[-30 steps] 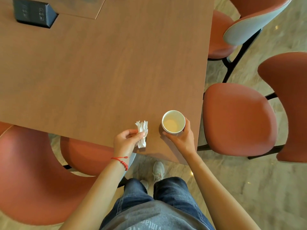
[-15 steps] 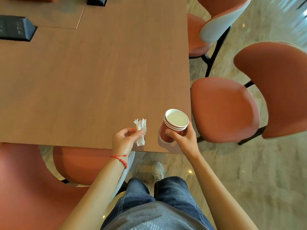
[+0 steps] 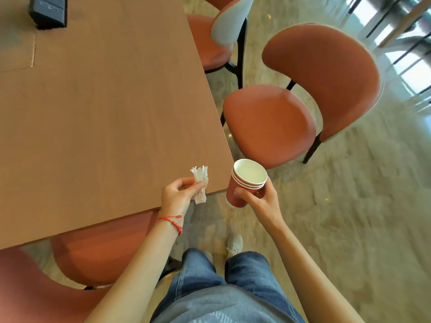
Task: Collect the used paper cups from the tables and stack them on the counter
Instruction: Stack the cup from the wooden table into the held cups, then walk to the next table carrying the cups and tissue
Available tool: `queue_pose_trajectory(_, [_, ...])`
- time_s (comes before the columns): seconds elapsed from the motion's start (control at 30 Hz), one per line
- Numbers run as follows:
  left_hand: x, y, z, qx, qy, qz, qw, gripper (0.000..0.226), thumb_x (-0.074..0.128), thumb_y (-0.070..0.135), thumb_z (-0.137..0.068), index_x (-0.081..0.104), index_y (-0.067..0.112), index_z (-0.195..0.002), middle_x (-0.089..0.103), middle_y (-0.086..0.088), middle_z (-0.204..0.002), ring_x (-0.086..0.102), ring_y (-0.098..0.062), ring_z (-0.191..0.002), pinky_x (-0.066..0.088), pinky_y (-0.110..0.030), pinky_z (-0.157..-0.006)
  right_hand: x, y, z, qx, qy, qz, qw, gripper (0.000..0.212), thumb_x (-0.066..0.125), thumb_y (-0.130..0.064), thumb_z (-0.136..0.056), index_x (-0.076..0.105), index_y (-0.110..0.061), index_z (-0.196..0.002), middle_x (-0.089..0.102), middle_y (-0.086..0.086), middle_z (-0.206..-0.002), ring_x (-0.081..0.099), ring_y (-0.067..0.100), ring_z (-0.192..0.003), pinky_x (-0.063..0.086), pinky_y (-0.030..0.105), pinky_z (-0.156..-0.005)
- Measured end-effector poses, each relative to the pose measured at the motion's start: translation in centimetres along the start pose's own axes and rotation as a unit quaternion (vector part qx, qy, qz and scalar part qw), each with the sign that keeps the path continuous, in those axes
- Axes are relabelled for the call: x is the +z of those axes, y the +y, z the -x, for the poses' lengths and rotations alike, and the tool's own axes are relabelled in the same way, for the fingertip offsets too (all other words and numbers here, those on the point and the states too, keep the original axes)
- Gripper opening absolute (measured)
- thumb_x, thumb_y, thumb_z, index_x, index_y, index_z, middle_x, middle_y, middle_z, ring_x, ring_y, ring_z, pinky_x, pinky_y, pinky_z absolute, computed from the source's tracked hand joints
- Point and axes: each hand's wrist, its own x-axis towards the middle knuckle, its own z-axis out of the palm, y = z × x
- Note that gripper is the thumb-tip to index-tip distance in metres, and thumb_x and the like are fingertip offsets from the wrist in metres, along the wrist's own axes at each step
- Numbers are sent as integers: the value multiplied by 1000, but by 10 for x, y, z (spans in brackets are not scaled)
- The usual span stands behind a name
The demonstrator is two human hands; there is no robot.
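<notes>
Right hand (image 3: pixel 262 201) around cup stack (image 3: pixel 245 183)

Table (image 3: pixel 105 113) fills left of view; power box (image 3: pixel 47 11) at its far-left part; left hand (image 3: pixel 178 198) over near-right corner, pinching napkin (image 3: pixel 200 184); right hand (image 3: pixel 262 201) just right of that corner, off tabletop, holding stacked cups (image 3: pixel 245 183) above floor (image 3: pixel 349 206); chair (image 3: pixel 291 101) beyond cups, beside table's right edge; second chair (image 3: pixel 221 36) behind it; third chair (image 3: pixel 100 248) tucked under near edge.

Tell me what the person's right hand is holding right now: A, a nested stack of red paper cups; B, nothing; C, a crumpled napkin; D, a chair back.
A: the right hand grips the stack of red paper cups, several rims showing, held off the table's corner.
</notes>
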Motion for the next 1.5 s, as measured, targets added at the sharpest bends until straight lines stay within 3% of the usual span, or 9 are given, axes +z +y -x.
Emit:
queue_pose_trajectory(0.17, [46,0,6,13,-48,-37,998,14,78,6,-68,66,13,-72,67,1,-65,61,-1,-52,45,-12,-47,-40,3,15,-9,67,-23,997,56,80,-18,-65,53,-31,-112,65,-8,-107,62,-1,-96,49,14,-75])
queue_pose_trajectory(0.33, [114,-4,14,8,-115,-73,991,16,79,7,-67,66,11,-77,67,-3,-70,63,-12,-61,49,-20,-55,-103,6,25,-23,140,-42,989,60,81,-14,-68,51,-25,-118,64,-7,-110,61,2,-99,49,15,-77])
queue_pose_trajectory(0.47, [188,-11,32,2,-175,-100,979,16,79,8,-67,67,12,-76,68,5,-61,63,-6,-56,50,-18,-52,-171,7,38,-29,208,-61,976,61,81,-15,-64,51,-28,-116,64,-6,-111,61,2,-100,50,15,-79])
queue_pose_trajectory(0.6, [264,-19,54,-5,-238,-122,964,14,77,4,-68,66,10,-75,67,6,-56,61,-3,-49,47,-16,-47,-238,12,56,-28,278,-80,957,56,78,-1,-70,53,-26,-113,65,-4,-108,62,-3,-92,50,14,-75])
queue_pose_trajectory(0.77, [350,-33,86,3,-317,-161,935,14,76,2,-69,66,10,-73,67,7,-53,60,-3,-47,46,-14,-45,-312,18,80,-21,357,-100,929,54,77,-1,-70,53,-25,-113,65,-7,-105,62,-6,-88,49,12,-73])
queue_pose_trajectory(0.97, [432,-47,105,4,-388,-218,896,13,77,6,-69,67,8,-77,67,-5,-68,61,-12,-57,50,-25,-57,-377,22,90,-21,441,-119,889,54,79,-5,-69,54,-29,-111,66,-10,-105,63,-5,-90,49,13,-74])
queue_pose_trajectory(1.07, [475,-49,106,1,-414,-230,881,14,77,6,-69,68,7,-79,67,-6,-69,61,-15,-60,50,-29,-62,-405,25,85,-13,473,-132,871,52,80,-7,-69,56,-32,-107,67,-10,-104,63,-3,-89,50,15,-74])
queue_pose_trajectory(1.2, [542,-44,104,-1,-450,-236,861,13,77,7,-70,67,9,-78,68,-2,-68,63,-8,-56,51,-22,-56,-447,20,64,-16,507,-143,850,53,81,-6,-67,57,-33,-106,68,-13,-100,64,-4,-88,49,13,-72])
queue_pose_trajectory(1.5, [709,-4,92,6,-523,-224,822,12,76,7,-70,69,7,-79,69,-2,-66,62,-16,-59,50,-24,-58,-569,-31,-8,-49,556,-153,816,51,80,-5,-68,57,-29,-107,68,-8,-102,64,-1,-89,51,16,-75])
